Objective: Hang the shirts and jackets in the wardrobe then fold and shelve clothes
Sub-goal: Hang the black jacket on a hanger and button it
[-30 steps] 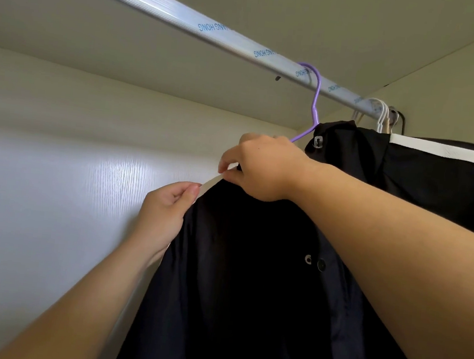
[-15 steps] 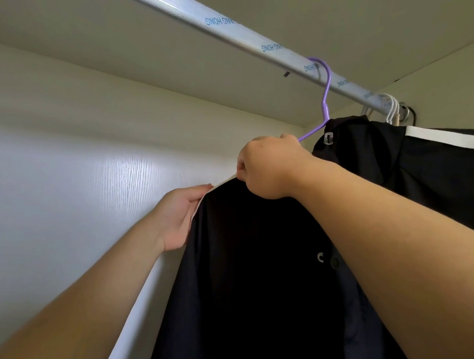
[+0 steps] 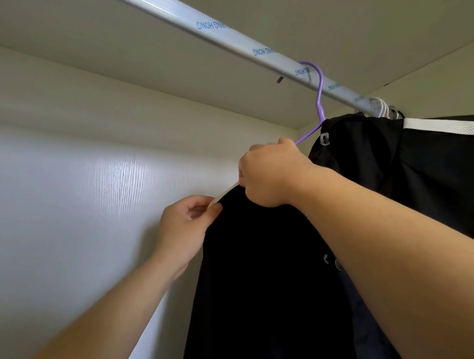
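The black jacket [image 3: 262, 284] hangs inside the wardrobe [image 3: 50, 218] from a purple hanger [image 3: 318, 100], whose hook is looped over the silver rail [image 3: 188, 20] toward the rail's right end. The jacket drops from just below the hook to the bottom edge of the view, and two small snap buttons [image 3: 334, 262] show on its front beside the right forearm. The right hand [image 3: 269, 177] is at the very top of the jacket, where the hanger's neck runs down into it. Its fingers are curled into a tight fist clamped on the cloth there, knuckles turned toward the camera; whether the hanger is inside that grip too cannot be told. The left hand [image 3: 184, 226] is lower and to the left, at the jacket's shoulder edge. Its thumb and forefinger are pressed together on a thin pale edge of the cloth, and the other fingers are loosely curled behind them. Just to the right of the hanger another black garment [image 3: 434, 185] hangs on the same rail, close beside the jacket, with a white stripe [image 3: 455, 126] across its top and a small clear clip [image 3: 324, 138] near its collar. A cluster of white hangers [image 3: 381, 106] sits on the rail above it. Blue lettering repeats along the rail. The wardrobe's back is pale with a wood grain, and its top is flat and plain
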Demonstrator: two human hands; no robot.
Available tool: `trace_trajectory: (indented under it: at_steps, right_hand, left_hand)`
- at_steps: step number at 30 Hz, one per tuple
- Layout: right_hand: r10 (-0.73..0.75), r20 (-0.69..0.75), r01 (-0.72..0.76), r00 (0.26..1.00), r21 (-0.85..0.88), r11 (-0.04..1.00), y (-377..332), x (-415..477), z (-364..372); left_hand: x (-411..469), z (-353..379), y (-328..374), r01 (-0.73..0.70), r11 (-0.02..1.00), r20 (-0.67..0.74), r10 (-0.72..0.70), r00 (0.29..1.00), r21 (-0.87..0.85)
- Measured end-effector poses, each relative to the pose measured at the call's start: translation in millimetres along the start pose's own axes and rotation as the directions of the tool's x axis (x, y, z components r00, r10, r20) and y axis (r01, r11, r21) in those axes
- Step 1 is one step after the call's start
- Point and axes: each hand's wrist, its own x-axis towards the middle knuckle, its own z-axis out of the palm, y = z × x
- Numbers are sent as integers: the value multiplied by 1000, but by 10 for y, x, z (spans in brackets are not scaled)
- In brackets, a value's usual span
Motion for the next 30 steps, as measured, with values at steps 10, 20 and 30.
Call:
trace_trajectory:
  at_steps: [10,20,30]
  right_hand:
    - [56,161,-31,985,-154,988,-174,14,-121]
    - [10,149,19,989,-191,981,-114,-102,-93]
    - [-19,114,37,993,-164,986,-117,-101,-82]
  left_hand:
    - [33,-84,54,25,1000,74,-26,997,8]
    - [59,-12,151,276,927,314,-191,930,-254]
    - [114,-78,121,288,919,371,-177,912,-269]
